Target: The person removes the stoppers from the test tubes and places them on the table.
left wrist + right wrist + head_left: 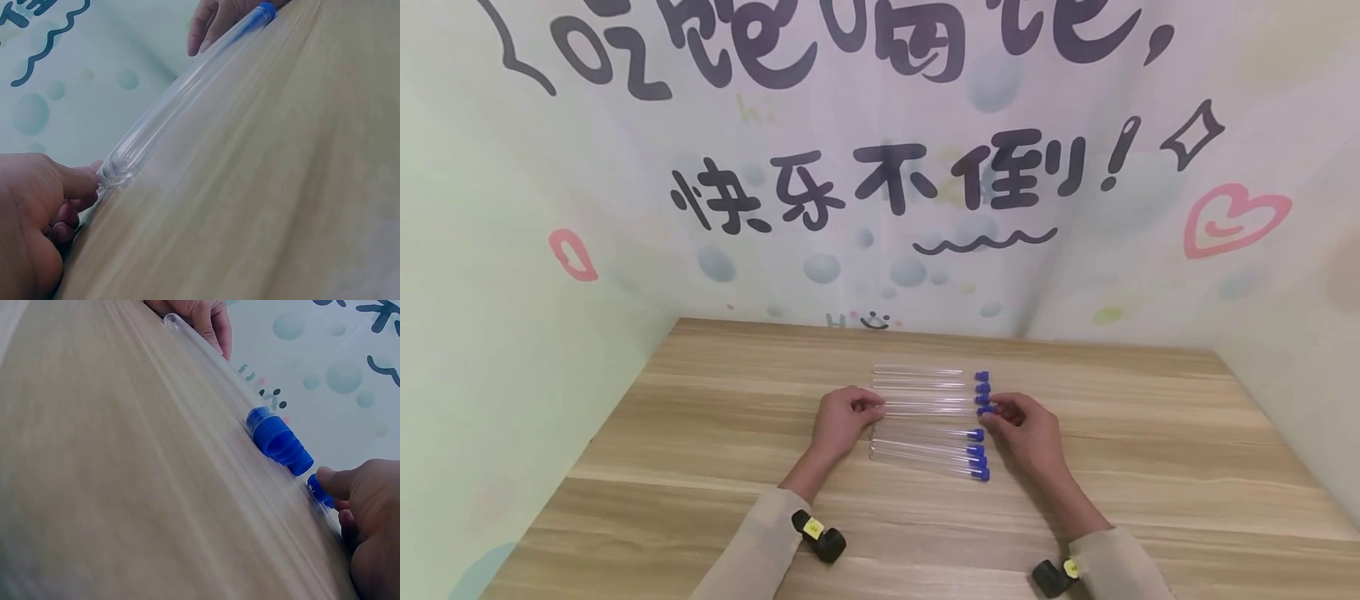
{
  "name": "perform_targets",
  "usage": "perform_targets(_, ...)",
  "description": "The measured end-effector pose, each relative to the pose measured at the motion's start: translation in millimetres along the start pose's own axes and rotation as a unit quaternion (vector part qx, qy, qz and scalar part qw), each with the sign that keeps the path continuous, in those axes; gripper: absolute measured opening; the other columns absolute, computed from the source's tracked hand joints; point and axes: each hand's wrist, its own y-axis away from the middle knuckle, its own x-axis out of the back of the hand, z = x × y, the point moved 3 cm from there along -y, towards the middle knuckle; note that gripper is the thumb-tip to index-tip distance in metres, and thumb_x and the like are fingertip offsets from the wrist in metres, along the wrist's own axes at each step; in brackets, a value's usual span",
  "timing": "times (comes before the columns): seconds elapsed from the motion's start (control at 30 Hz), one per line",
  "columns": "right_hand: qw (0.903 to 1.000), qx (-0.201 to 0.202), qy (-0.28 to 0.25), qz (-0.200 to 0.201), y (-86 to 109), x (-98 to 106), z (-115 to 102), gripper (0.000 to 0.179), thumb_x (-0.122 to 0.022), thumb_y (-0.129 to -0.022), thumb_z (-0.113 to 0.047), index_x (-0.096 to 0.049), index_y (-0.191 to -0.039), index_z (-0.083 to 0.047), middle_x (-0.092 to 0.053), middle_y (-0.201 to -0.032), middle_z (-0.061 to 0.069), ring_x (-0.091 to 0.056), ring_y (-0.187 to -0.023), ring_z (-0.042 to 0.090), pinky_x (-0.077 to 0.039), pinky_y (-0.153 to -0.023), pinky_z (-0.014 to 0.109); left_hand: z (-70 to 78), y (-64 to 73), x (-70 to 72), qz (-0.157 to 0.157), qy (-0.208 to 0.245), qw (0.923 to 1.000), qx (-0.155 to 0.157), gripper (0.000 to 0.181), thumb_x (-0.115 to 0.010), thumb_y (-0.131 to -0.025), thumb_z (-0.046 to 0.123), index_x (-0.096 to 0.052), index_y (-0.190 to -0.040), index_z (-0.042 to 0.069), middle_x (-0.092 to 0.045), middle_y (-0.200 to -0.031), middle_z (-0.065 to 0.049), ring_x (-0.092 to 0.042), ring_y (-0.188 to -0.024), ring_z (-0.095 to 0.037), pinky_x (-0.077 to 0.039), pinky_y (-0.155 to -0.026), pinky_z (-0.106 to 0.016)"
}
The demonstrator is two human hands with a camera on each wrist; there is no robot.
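Observation:
Several clear test tubes [917,371] lie side by side on the table, rounded ends to the left. Blue caps [982,377] lie just off the right ends of the farther tubes. The nearer tubes [917,457] have blue caps in their right ends. With thumb and fingers, my left hand [842,421] pinches the rounded end of a middle tube; nearer tubes partly hide this in the left wrist view. My right hand [1030,433] pinches a blue cap [317,489] at the right end of the row. Whether this cap touches the tube cannot be told.
The wood-grain table [700,450] runs back to a printed white wall sheet [850,275], with pale walls at both sides. A black wrist camera [829,544] is on the left sleeve and another [1051,578] on the right.

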Motion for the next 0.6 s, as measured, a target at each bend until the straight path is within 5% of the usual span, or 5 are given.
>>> perform_targets(0.33, 0.9977, -0.018, -0.039, 0.053, 1.9, 2.6, 1.2, 0.035, -0.064, -0.094, -0.025, -0.057, -0.124, -0.008, -0.064, -0.096, 0.008, -0.059, -0.086, 0.019, -0.048, -0.067, 0.018, -1.1, 1.3, 0.0, 0.003, 0.002, 1.0, 0.0, 0.011, -0.078, -0.08, 0.017, -0.074, -0.089, 0.014, -0.06, -0.073, 0.006, -0.05, -0.066, -0.012, -0.043, -0.059, -0.025)
perform_targets(0.6, 0.9925, -0.058, -0.073, 0.079, 7.5, 5.6, 0.0, 0.033, -0.058, -0.096, -0.035, -0.058, -0.118, -0.01, -0.06, -0.097, 0.007, -0.055, -0.087, 0.018, -0.047, -0.064, 0.019, -1.5, 2.9, 2.3, 0.011, 0.026, 0.9996, -0.006, 0.012, -0.077, -0.081, 0.017, -0.073, -0.091, 0.014, -0.059, -0.074, 0.004, -0.051, -0.068, -0.013, -0.044, -0.06, -0.025)
